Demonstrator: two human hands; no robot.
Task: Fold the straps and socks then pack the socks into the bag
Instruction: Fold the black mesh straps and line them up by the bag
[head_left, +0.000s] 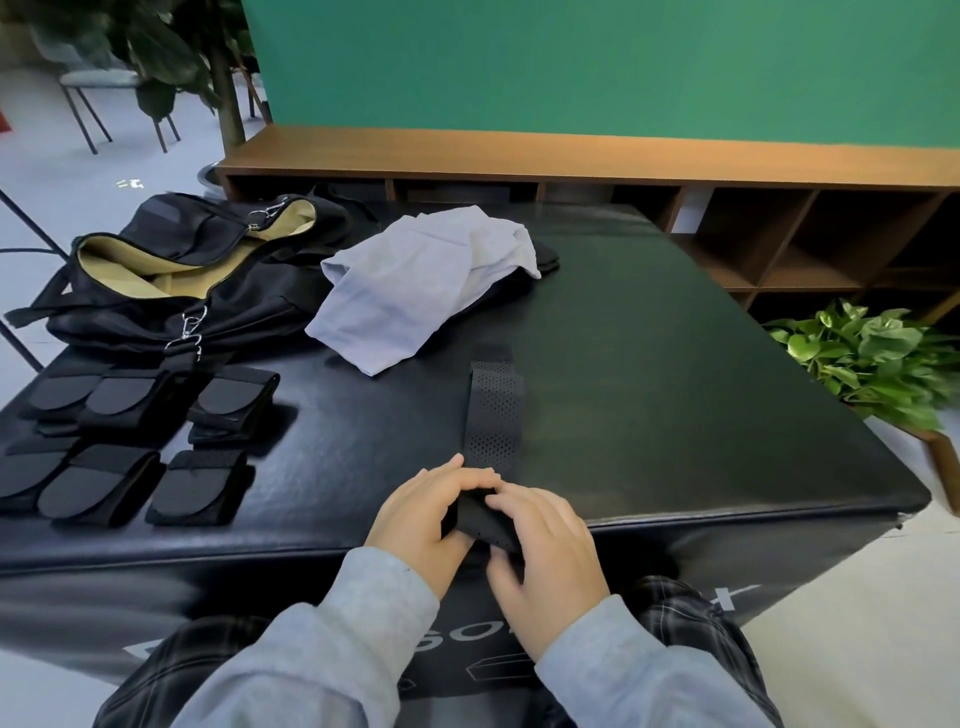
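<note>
A black perforated strap (493, 415) lies stretched away from me on the black padded table (675, 364). Its near end is folded over at the table's front edge. My left hand (423, 512) and my right hand (545, 551) both grip that folded end, fingers curled over it. Several folded black straps (156, 441) lie in rows at the front left. A black bag (171, 270) with a tan lining lies open at the back left. A pale grey cloth (415, 280) is heaped beside the bag; I cannot tell whether it is socks.
A dark item (545, 257) pokes out from under the cloth at the back. A low wooden shelf (571, 156) runs along the green wall behind the table. A leafy potted plant (872, 358) stands off the table's right side. Chairs and a tall plant are at the far left.
</note>
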